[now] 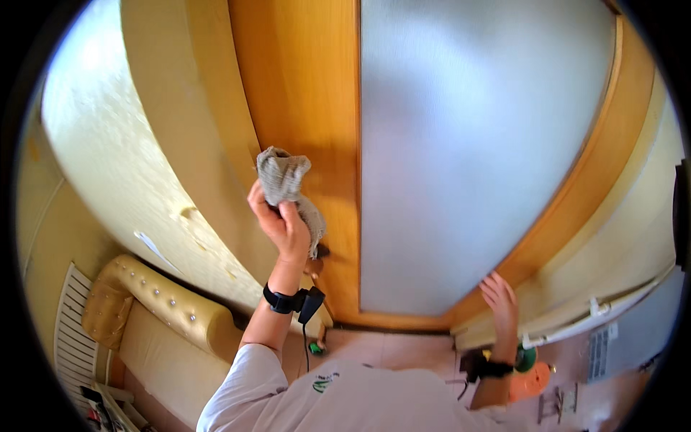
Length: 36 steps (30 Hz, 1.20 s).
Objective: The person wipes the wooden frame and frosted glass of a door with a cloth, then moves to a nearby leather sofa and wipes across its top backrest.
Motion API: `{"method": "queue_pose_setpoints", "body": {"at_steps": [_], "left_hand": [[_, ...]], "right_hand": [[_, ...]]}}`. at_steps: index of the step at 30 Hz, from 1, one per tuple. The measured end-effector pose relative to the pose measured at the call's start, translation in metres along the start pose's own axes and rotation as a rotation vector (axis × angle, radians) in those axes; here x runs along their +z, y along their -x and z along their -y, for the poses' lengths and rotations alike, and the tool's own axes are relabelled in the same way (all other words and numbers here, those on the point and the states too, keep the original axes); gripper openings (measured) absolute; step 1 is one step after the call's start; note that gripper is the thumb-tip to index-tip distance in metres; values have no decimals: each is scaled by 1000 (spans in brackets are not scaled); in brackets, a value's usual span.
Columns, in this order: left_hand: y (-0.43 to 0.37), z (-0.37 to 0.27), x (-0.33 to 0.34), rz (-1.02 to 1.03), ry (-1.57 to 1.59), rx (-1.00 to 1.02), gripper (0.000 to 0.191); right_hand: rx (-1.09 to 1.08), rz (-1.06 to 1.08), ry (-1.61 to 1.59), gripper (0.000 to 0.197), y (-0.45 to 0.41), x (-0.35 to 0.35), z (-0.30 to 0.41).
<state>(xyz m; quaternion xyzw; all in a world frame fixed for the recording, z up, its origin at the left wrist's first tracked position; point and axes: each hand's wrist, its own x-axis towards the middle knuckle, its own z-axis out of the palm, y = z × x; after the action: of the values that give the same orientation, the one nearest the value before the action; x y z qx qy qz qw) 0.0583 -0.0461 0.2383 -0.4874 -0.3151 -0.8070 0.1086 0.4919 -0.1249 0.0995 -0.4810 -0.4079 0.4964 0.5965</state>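
Before me stands a wooden door (302, 65) with a large frosted glass panel (464, 162). My left hand (283, 224) grips a crumpled grey cloth (283, 175) and is raised in front of the door's left side. Part of the cloth hangs down past the wrist; whether it touches the wood I cannot tell. Partly hidden behind that hand is a door handle (314, 267). My right hand (499, 297) holds nothing and rests with its fingers against the door's lower right wooden edge, next to the glass.
A gold tufted sofa (173, 329) stands at lower left, beside a white slatted rack (75, 318). Peeling wall plaster (189, 216) shows above it. At lower right are an orange stool or container (532, 380), a white pipe (599, 324) and a grey appliance (637, 329).
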Motion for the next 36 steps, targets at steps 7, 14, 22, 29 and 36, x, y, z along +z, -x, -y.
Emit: {"method": "queue_pose_setpoints", "body": {"at_steps": [7, 14, 22, 29, 36], "left_hand": [[0, 46, 51, 388, -678, 276, 36], [-108, 15, 120, 239, -673, 468, 36], [-306, -58, 172, 144, -772, 262, 43], [-338, -69, 161, -188, -971, 858, 30], [-264, -82, 158, 105, -669, 681, 29]], "right_hand": [[-74, -583, -225, 38, 55, -146, -62], [29, -688, -284, 47, 76, -217, -116], [-25, -762, -307, 43, 52, -171, -77], [-200, -631, -288, 47, 47, -206, -138], [-146, -539, -295, 52, 48, -218, -139]]}}
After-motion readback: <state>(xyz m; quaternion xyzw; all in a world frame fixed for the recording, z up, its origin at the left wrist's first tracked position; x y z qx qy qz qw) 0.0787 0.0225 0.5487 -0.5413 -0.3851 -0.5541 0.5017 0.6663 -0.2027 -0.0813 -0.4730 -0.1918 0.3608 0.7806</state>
